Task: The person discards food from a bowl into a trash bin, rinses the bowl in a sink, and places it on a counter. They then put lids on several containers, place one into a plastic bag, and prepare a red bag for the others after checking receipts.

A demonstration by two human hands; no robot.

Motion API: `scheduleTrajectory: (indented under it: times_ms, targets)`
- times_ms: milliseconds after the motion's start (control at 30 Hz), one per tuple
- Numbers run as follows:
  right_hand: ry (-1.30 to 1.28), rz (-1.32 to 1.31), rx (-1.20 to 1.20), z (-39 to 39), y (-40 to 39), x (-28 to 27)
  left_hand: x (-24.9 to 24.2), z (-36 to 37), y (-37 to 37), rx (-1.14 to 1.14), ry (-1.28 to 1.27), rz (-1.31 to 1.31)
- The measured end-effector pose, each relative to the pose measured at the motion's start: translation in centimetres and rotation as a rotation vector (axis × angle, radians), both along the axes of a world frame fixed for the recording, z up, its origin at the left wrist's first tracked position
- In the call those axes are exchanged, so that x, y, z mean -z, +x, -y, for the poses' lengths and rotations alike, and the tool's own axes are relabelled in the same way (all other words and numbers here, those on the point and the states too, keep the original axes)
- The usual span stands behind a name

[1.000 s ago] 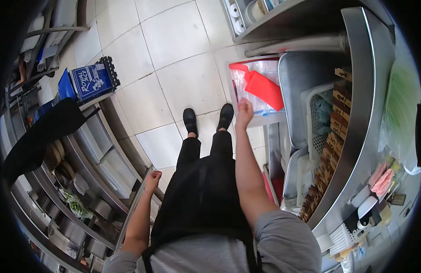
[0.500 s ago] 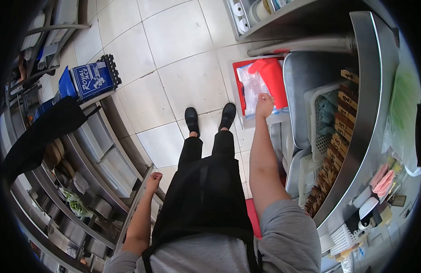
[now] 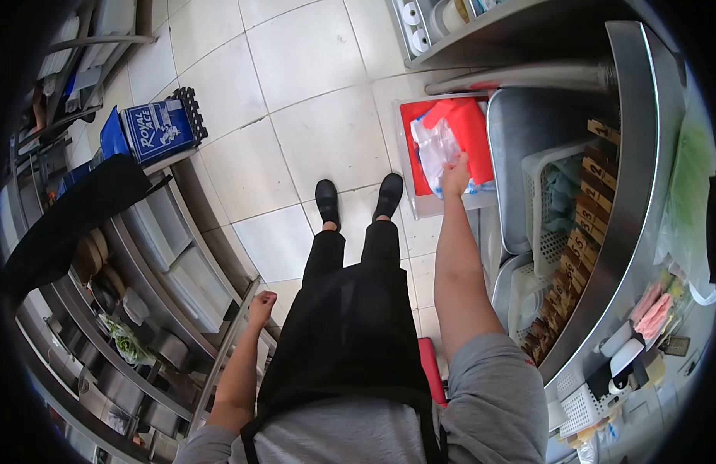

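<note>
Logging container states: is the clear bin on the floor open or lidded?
Open. The clear bin shows no lid; the right hand reaches inside, onto crumpled plastic bags.

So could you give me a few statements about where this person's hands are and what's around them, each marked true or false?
1. The right hand reaches into a clear bin on the floor. True.
2. That hand is on a clear plastic bag beside something red. True.
3. The left hand holds a cup. False: it is closed on a metal rail.
4. The blue Royal Ace box sits inside the bin. False: it sits far off at the left.
5. The person wears white shoes. False: the shoes are black.
</note>
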State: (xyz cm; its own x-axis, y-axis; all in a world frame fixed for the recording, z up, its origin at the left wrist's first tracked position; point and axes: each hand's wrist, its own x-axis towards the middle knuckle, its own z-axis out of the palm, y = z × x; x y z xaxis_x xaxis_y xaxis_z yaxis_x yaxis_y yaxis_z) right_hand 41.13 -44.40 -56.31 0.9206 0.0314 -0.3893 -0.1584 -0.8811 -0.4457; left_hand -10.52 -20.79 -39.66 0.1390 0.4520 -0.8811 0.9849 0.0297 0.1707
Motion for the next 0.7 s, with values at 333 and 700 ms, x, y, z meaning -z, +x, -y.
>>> scheduleTrajectory:
  times_ms: [333,700]
  targets:
    - [0.329,-0.012,-0.139,-4.6,-7.6,-7.5,-4.3,1.4,14.8,-0.023,-0.067,0.268]
    - [0.726,-0.304,-0.201,-6.1,-17.3,-26.5,-9.4,2.7,29.3,-0.376,-0.372,0.68]
